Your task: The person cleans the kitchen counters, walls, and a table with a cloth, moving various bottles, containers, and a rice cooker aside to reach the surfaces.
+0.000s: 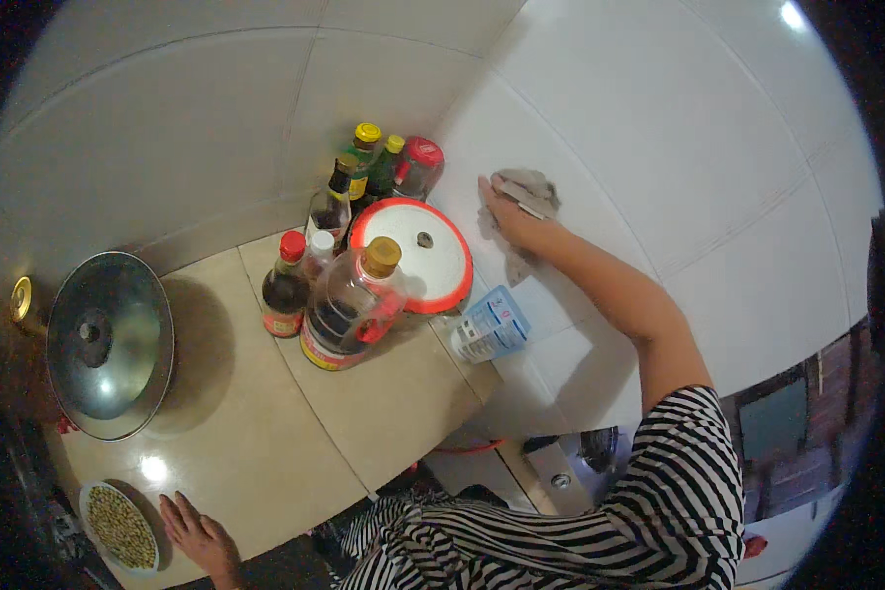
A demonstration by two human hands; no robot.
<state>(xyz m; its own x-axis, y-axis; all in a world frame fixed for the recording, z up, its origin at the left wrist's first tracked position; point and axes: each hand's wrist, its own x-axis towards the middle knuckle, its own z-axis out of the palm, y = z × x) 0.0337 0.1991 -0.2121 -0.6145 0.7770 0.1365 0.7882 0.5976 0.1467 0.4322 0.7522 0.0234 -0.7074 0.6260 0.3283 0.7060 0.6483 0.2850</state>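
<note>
My right hand (512,217) presses a crumpled grey cloth (531,188) flat against the white tiled wall (597,162), above a blue and white pouch (495,328). At the lower left, my left hand (199,535) rests on the beige tiled counter (265,442) with its fingers spread and nothing held. Just left of it is a white dish (156,564) full of small greenish beans or grains (122,525). Between the hands stand a large plastic bottle of dark liquid (335,317) with a gold cap and a round white lid with a red rim (442,258).
Several sauce bottles, one with a red cap (292,247), and a red-lidded jar (420,158) crowd the counter's corner. A domed glass pan lid (118,369) stands at the left. Below the right arm, a metal appliance with a knob (560,481) is partly visible.
</note>
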